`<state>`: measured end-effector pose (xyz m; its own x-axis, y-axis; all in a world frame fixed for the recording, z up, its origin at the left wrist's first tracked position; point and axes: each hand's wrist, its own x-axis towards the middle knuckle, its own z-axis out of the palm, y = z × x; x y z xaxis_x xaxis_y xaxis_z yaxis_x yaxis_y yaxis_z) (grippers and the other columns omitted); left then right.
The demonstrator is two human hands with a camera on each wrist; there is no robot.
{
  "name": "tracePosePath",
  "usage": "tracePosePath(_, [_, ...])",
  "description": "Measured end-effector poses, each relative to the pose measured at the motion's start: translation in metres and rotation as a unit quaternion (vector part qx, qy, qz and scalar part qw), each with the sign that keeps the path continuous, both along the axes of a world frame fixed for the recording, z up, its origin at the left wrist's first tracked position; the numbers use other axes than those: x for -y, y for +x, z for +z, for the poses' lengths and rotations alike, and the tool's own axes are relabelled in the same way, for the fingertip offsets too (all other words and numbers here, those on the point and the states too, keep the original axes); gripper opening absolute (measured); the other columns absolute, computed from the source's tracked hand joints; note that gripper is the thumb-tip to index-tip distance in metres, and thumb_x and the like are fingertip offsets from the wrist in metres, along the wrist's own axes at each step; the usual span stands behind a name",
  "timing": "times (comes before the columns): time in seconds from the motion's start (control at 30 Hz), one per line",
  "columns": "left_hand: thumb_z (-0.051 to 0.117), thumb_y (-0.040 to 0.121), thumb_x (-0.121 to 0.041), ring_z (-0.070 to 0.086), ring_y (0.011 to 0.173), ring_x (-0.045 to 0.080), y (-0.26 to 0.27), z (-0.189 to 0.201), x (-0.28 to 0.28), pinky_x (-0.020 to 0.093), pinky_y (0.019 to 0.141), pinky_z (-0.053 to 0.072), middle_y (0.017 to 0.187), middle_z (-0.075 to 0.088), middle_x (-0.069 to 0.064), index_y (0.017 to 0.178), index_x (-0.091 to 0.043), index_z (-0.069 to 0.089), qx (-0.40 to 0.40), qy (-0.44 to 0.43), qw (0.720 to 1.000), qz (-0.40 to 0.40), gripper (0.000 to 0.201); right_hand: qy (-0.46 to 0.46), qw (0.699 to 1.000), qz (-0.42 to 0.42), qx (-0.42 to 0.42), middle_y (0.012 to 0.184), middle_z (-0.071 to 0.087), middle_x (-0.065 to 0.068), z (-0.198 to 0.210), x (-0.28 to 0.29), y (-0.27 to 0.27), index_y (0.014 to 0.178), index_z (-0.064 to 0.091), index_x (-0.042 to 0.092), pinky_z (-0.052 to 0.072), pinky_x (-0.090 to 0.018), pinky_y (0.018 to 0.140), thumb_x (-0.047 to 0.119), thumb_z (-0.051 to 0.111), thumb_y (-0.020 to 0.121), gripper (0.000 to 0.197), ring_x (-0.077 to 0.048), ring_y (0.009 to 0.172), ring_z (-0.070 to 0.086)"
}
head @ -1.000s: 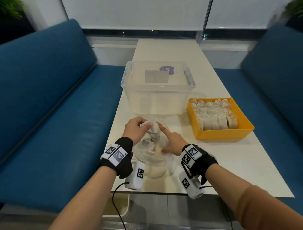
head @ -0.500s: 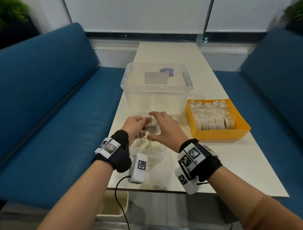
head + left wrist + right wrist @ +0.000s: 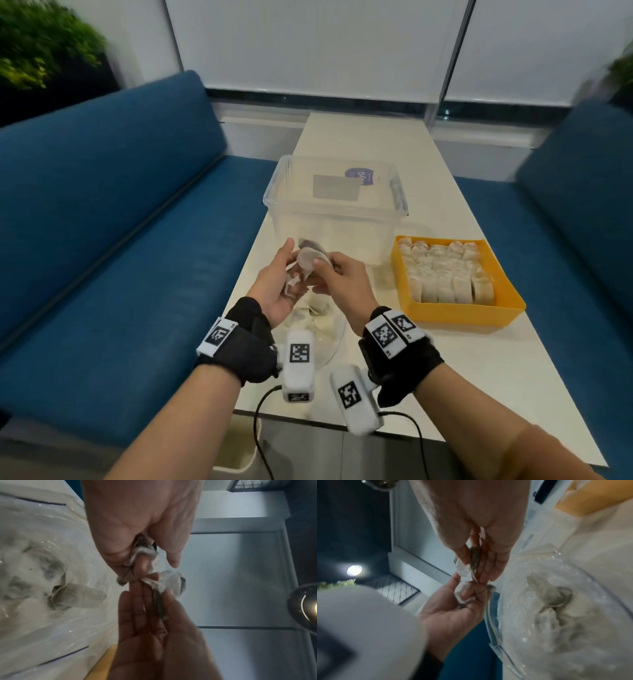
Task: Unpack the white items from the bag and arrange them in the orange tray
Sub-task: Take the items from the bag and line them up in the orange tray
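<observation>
Both hands are raised above a clear plastic bag [image 3: 317, 337] that lies on the table with a few white pouches [image 3: 77, 596] inside. My left hand [image 3: 296, 272] grips a crumpled white pouch [image 3: 143, 555] in its curled fingers. Pressed against it, my right hand [image 3: 320, 265] pinches a second white pouch [image 3: 171, 582] between thumb and fingers. The right wrist view shows the same pinch [image 3: 462, 568]. The orange tray [image 3: 510, 287] stands to the right, packed with rows of white pouches [image 3: 445, 274].
A large clear plastic bin [image 3: 335, 205] stands just behind the hands. Blue benches [image 3: 120, 240] run along both sides of the narrow white table [image 3: 462, 370]. The table's front edge lies under my wrists.
Both hands have lifted out of the bag's mouth and now hold the white pouches higher, in front of the clear bin. The bag stays on the table.
</observation>
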<state>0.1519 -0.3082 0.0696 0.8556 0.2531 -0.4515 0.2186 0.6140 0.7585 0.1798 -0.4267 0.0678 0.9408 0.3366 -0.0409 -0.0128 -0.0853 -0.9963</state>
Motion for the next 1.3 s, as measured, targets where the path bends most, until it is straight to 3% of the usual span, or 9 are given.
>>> tracePosePath(0.1, [0.052,0.095,-0.048,0.039,0.044,0.007,0.001,-0.003,0.005,0.017,0.044,0.034,0.066,0.054,0.0,0.098,-0.014,0.066,-0.017,0.035,0.999,0.011,0.036,0.09,0.992,0.015,-0.086,0.089,0.07,-0.017,0.008,-0.002,0.003,0.103,0.062,-0.004,0.053,-0.022,0.061,0.014,0.052,0.095,0.022,-0.02,0.072,0.068])
tracePosePath(0.3, [0.043,0.097,-0.053,0.045,0.053,0.006,0.001,-0.012,0.019,0.019,0.056,0.038,0.063,0.064,-0.004,0.091,-0.017,0.066,-0.003,-0.045,0.999,0.02,0.043,0.164,0.963,0.072,-0.201,0.097,0.07,-0.017,0.009,-0.002,0.009,0.109,0.062,-0.004,0.052,-0.022,0.069,0.02,0.044,0.099,0.031,-0.02,0.084,0.069])
tracePosePath(0.47, [0.044,0.094,-0.056,0.054,0.061,0.008,-0.002,-0.019,0.028,0.024,0.066,0.042,0.078,0.068,0.0,0.106,-0.017,0.069,0.035,-0.019,0.999,0.022,0.048,0.189,0.949,0.096,-0.232,0.096,0.069,-0.017,0.005,0.004,0.015,0.103,0.063,-0.002,0.051,-0.027,0.074,0.015,0.037,0.097,0.032,-0.023,0.08,0.067])
tracePosePath(0.57, [0.051,0.094,-0.048,0.056,0.069,0.008,-0.004,-0.021,0.031,0.025,0.073,0.041,0.088,0.068,0.003,0.103,-0.016,0.071,0.056,-0.003,0.997,0.046,0.039,0.161,0.954,0.132,-0.217,0.089,0.069,-0.013,0.003,0.007,0.019,0.092,0.063,0.002,0.05,-0.024,0.074,0.013,0.037,0.096,0.028,-0.02,0.077,0.066])
tracePosePath(0.7, [0.05,0.099,-0.029,0.048,0.062,0.007,-0.003,-0.017,0.037,0.021,0.061,0.039,0.075,0.063,-0.002,0.091,-0.015,0.069,0.056,0.015,0.993,0.1,0.025,0.139,0.959,0.167,-0.179,0.088,0.068,-0.016,0.002,0.013,0.024,0.102,0.064,-0.011,0.053,-0.02,0.075,0.007,0.047,0.094,0.025,-0.017,0.079,0.067])
tracePosePath(0.8, [0.053,0.098,-0.03,0.048,0.06,0.007,0.0,-0.011,0.041,0.021,0.059,0.041,0.071,0.06,-0.002,0.088,-0.014,0.068,0.065,0.02,0.988,0.135,0.024,0.136,0.966,0.177,-0.129,0.092,0.067,-0.019,0.004,0.017,0.027,0.102,0.066,-0.01,0.055,-0.021,0.08,-0.001,0.053,0.089,0.021,-0.02,0.084,0.064])
tracePosePath(1.0, [0.046,0.101,-0.034,0.065,0.085,0.017,0.008,-0.001,0.049,0.025,0.071,0.056,0.107,0.067,0.015,0.118,0.0,0.062,0.074,-0.036,0.985,0.152,0.041,0.12,0.966,0.206,-0.103,0.091,0.067,-0.017,0.019,0.039,0.041,0.094,0.068,0.001,0.056,-0.031,0.079,-0.005,0.05,0.09,0.019,-0.023,0.083,0.064])
tracePosePath(1.13, [0.044,0.102,-0.032,0.06,0.065,0.011,0.018,0.004,0.063,0.021,0.063,0.052,0.091,0.064,0.01,0.123,0.002,0.057,0.068,-0.071,0.982,0.161,0.042,0.157,0.961,0.184,-0.137,0.086,0.062,-0.016,0.019,0.045,0.04,0.101,0.063,-0.006,0.057,-0.024,0.071,-0.006,0.045,0.094,0.019,-0.019,0.076,0.061])
tracePosePath(1.3, [0.046,0.1,-0.027,0.056,0.063,0.012,0.029,-0.004,0.056,0.02,0.056,0.05,0.084,0.06,0.009,0.107,-0.004,0.058,0.022,-0.08,0.976,0.202,0.027,0.109,0.975,0.157,-0.115,0.089,0.062,-0.018,0.02,0.032,0.04,0.099,0.063,-0.003,0.057,-0.026,0.078,-0.005,0.049,0.091,0.016,-0.018,0.076,0.062])
